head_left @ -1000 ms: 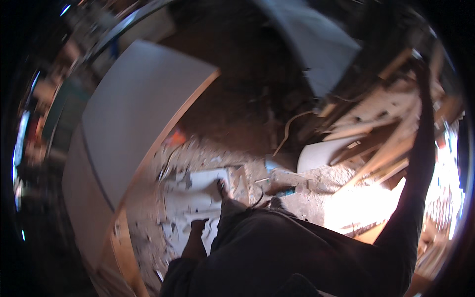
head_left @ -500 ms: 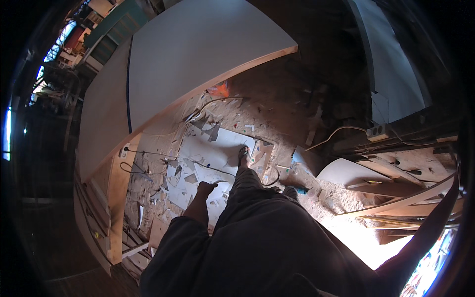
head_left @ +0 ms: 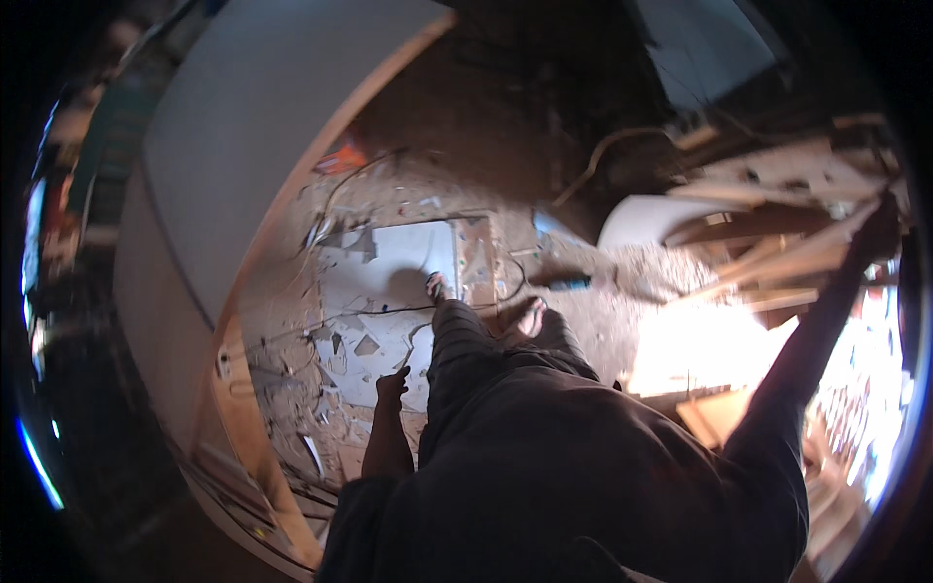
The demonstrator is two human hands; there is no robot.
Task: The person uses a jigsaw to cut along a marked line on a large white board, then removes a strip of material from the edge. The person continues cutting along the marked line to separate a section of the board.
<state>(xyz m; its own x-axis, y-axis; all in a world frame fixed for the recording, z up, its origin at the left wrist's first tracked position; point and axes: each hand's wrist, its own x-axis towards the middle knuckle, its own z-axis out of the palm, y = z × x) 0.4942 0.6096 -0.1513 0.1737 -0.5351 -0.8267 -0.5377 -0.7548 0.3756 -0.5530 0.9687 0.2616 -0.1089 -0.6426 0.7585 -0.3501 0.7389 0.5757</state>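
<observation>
My left hand (head_left: 392, 382) hangs beside my left thigh, fingers loosely apart, with nothing visible in it. Beneath it on the floor lie a white sheet (head_left: 403, 248) and torn scraps. My right arm stretches out to the upper right, where my right hand (head_left: 880, 223) is at a pile of wooden boards (head_left: 797, 223); its fingers are too dark and blurred to tell what they grip, if anything. A large pale panel (head_left: 224, 117) with a wooden edge stands at my left, on a wooden support (head_left: 253, 418).
My sandalled feet stand amid scraps and a dark cable (head_left: 360, 313). A curved white board (head_left: 632, 219) lies by the boards. Another pale panel (head_left: 700, 53) is at the upper right, with a looped cord (head_left: 607, 155) below it. A teal item (head_left: 569, 284) lies on the floor.
The view has swung, and the panel now sits more upright at the left. My right foot has come into sight beside the left one. My right hand shows higher up at the right.
</observation>
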